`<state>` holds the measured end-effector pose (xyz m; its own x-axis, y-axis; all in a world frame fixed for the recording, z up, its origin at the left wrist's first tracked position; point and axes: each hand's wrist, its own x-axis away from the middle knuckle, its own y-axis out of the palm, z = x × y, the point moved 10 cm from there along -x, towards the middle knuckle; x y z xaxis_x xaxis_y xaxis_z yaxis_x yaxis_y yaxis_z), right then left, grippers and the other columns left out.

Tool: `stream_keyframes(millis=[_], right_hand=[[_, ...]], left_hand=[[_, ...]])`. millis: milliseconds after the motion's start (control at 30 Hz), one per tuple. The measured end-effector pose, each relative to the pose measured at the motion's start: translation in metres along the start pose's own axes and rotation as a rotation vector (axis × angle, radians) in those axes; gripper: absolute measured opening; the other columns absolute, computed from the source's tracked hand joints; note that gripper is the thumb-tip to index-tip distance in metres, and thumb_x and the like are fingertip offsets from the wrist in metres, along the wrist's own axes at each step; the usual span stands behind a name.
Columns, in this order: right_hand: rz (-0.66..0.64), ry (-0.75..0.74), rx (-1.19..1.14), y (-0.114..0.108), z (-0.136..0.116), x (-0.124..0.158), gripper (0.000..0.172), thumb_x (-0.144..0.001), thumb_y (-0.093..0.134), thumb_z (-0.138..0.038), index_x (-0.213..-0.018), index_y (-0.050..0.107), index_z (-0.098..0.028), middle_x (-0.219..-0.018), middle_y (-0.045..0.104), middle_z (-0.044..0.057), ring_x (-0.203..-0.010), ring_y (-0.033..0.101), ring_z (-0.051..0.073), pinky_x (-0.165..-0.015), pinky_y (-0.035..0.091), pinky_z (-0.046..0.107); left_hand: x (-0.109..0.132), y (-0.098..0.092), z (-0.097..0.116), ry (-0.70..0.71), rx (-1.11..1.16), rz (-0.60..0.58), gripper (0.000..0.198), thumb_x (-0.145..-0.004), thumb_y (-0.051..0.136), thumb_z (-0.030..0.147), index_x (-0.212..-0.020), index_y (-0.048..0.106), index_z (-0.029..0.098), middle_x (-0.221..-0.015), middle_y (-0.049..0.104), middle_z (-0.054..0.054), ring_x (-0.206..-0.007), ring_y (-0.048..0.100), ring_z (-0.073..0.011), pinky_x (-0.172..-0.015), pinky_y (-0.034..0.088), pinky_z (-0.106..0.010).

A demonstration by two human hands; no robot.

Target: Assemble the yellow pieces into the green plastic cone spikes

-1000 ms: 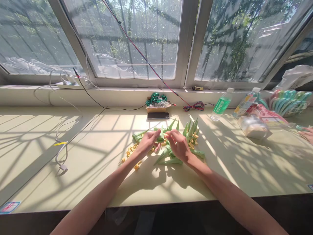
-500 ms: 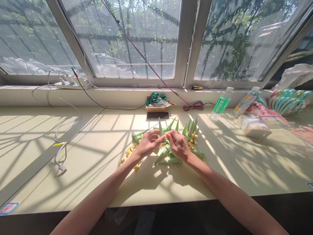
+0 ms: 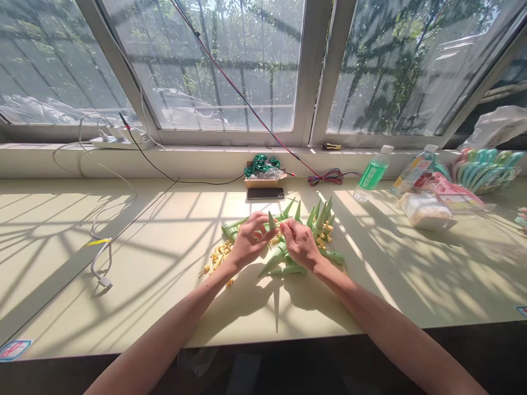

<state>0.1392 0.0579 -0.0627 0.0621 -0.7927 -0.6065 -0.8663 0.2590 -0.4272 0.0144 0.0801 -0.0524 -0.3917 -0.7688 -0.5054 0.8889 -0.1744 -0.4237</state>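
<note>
My left hand (image 3: 251, 241) is closed on a pointed green plastic cone (image 3: 272, 221), its tip up, with the thumb and fingers around its lower part. Right against it, my right hand (image 3: 302, 241) has its thumb and forefinger pinched together at the cone's side. Whatever sits in that pinch is too small and covered to make out. Around both hands lie more green cones (image 3: 275, 260), some standing, some on their sides. Small yellow plastic pieces (image 3: 220, 253) are heaped by my left wrist, and others (image 3: 325, 236) lie among the cones on the right.
Behind the pile are a dark phone (image 3: 265, 193) and a small cardboard box (image 3: 262, 183). A green-labelled bottle (image 3: 373, 175), another bottle (image 3: 414, 171) and a white box (image 3: 428, 211) stand to the right. A white cable (image 3: 99, 263) runs across the table (image 3: 156, 307) on the left.
The cone in my left hand has dropped or tipped, its point now lower, and its long shadow shows on the table in front. Another person's hand has left the right edge.
</note>
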Motion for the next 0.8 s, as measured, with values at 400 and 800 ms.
stream_keyframes(millis=[400,800], right_hand=[[0.121,-0.14,0.089,-0.014,-0.013,0.0,0.024,-0.101,0.038,-0.03,-0.09,0.056,-0.019,-0.083,0.057,0.005,-0.069,0.052,0.016,-0.065,0.043,0.028],[0.051,-0.16,0.033,-0.007,-0.012,-0.002,0.023,-0.101,0.038,-0.029,-0.09,0.057,-0.019,-0.084,0.059,0.005,-0.072,0.055,0.016,-0.067,0.045,0.028]], left_hand=[[0.001,0.012,-0.031,-0.348,0.352,-0.08,0.047,-0.088,0.053,0.057,-0.071,0.058,0.014,-0.054,0.054,0.0,-0.039,0.049,-0.0086,-0.037,0.036,-0.02],[0.003,0.019,-0.03,-0.337,0.356,-0.173,0.033,-0.082,0.066,0.045,-0.075,0.057,0.014,-0.053,0.055,0.003,-0.041,0.05,-0.0089,-0.042,0.039,-0.021]])
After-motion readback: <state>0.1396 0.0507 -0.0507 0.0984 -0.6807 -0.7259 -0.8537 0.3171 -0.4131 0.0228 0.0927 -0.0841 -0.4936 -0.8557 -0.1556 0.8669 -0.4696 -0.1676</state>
